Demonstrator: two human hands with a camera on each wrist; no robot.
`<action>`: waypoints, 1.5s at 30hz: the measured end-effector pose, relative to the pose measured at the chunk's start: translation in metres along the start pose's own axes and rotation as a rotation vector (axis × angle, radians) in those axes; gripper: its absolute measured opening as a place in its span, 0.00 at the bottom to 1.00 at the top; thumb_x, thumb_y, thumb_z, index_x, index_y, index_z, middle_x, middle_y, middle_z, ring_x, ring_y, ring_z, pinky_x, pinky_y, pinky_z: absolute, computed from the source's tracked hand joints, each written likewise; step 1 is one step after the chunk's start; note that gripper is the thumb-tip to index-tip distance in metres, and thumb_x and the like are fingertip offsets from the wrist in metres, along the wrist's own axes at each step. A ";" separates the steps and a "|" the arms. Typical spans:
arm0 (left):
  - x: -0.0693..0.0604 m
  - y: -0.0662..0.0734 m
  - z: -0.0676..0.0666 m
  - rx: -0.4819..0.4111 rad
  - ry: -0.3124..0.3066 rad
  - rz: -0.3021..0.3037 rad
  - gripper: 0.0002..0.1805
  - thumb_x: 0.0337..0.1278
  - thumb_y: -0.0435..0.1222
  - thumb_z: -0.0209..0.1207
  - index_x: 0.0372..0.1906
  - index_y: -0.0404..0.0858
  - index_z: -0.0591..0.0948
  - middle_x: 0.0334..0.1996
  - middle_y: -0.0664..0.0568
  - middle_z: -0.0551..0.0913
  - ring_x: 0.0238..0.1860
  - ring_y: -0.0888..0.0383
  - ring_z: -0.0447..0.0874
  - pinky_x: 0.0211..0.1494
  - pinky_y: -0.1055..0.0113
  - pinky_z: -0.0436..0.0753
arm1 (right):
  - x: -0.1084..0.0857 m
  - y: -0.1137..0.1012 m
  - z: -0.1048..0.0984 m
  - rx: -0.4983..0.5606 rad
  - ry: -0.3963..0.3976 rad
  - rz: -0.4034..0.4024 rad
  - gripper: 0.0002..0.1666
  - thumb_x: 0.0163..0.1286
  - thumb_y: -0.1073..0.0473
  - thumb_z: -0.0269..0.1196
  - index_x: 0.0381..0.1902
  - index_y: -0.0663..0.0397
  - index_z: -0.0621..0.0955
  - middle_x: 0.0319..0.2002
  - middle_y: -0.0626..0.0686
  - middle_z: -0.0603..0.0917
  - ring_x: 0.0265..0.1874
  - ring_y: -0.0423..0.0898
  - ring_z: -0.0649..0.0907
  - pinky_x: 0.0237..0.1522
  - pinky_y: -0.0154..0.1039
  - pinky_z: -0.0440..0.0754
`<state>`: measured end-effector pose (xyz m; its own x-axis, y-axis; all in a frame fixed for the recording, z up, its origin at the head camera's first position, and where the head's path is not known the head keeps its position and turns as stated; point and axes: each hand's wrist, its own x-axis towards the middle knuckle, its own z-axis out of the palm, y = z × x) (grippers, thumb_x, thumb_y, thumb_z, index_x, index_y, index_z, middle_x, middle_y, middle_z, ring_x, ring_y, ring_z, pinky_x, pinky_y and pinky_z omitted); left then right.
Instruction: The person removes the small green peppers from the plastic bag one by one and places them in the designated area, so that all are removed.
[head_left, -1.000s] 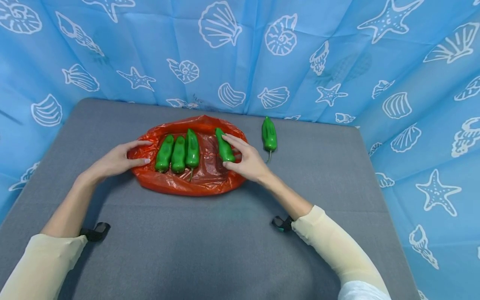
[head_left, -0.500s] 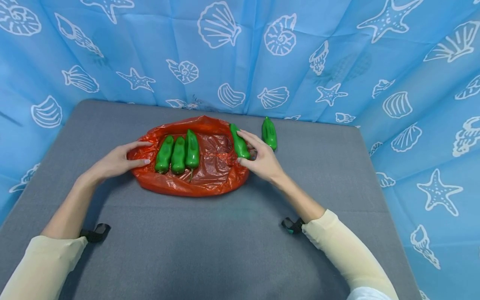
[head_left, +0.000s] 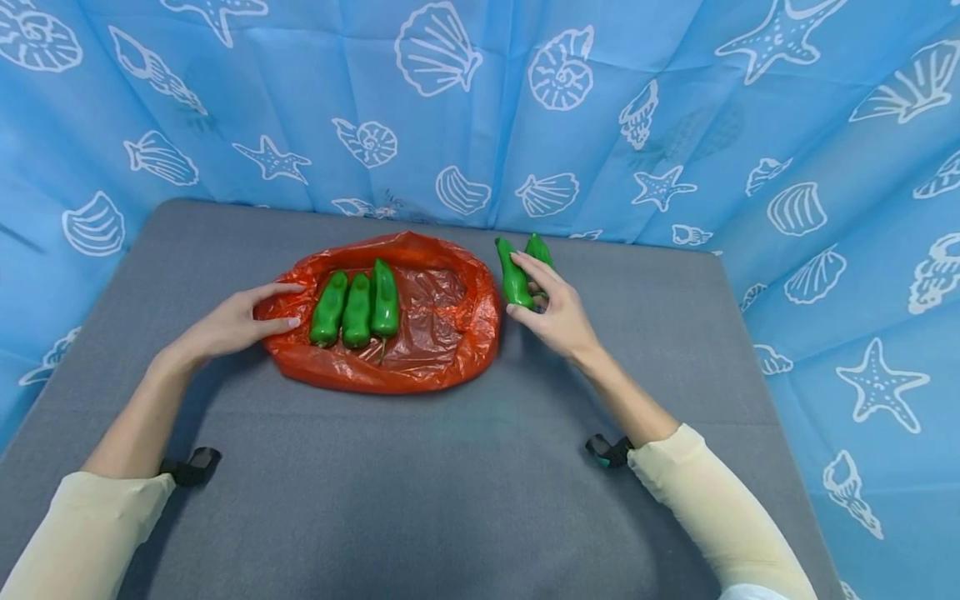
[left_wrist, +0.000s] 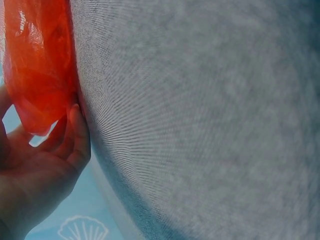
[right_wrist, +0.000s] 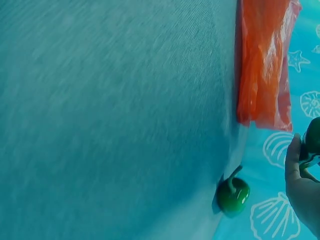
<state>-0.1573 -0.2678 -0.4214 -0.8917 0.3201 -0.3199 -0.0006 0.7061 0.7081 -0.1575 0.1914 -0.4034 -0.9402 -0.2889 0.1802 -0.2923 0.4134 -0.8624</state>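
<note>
Three green peppers (head_left: 357, 311) lie side by side in the left half of an opened red plastic bag (head_left: 375, 380). At the bag's left end, my left hand (head_left: 234, 319) holds the rim; in the left wrist view its fingers (left_wrist: 75, 135) curl about the bag's side. My right hand (head_left: 558, 318) pinches another green pepper (head_left: 513, 277) between thumb and fingers, just right of the bag and above the table. Partly hidden behind that hand is a further green pepper (head_left: 537, 248); the right wrist view shows this pepper (right_wrist: 233, 196) on the table, stem towards me.
The grey table (head_left: 420, 500) carries the bag near its far edge. A blue curtain (head_left: 502, 108) with white shell prints hangs right behind that edge and along the right side. Black bands (head_left: 193, 465) sit on both wrists.
My right hand has carried its pepper rightwards out of the bag, over the right rim, to beside the pepper on the table. The left hand has stayed at the bag's left end.
</note>
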 end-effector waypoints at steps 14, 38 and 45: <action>0.000 0.002 -0.002 -0.023 -0.013 -0.027 0.39 0.70 0.56 0.54 0.77 0.41 0.60 0.76 0.30 0.49 0.74 0.28 0.46 0.69 0.29 0.51 | -0.011 -0.030 -0.027 -0.071 0.033 0.048 0.40 0.63 0.74 0.64 0.72 0.67 0.65 0.73 0.64 0.63 0.56 0.62 0.77 0.57 0.57 0.77; 0.003 -0.002 -0.002 -0.006 -0.035 -0.011 0.38 0.71 0.49 0.55 0.78 0.40 0.56 0.76 0.27 0.46 0.73 0.25 0.44 0.68 0.26 0.50 | -0.004 0.054 -0.062 -0.175 0.055 0.119 0.43 0.65 0.63 0.69 0.75 0.50 0.64 0.76 0.54 0.62 0.59 0.61 0.78 0.58 0.54 0.78; 0.002 -0.003 -0.001 -0.013 -0.031 -0.007 0.38 0.71 0.48 0.55 0.78 0.39 0.56 0.75 0.27 0.47 0.73 0.26 0.46 0.68 0.27 0.52 | -0.004 0.064 -0.066 -0.207 0.026 0.162 0.43 0.66 0.61 0.69 0.75 0.47 0.65 0.77 0.53 0.60 0.59 0.61 0.78 0.58 0.54 0.79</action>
<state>-0.1593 -0.2700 -0.4239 -0.8770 0.3353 -0.3441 -0.0124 0.7002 0.7139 -0.1843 0.2765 -0.4283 -0.9810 -0.1837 0.0618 -0.1646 0.6211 -0.7662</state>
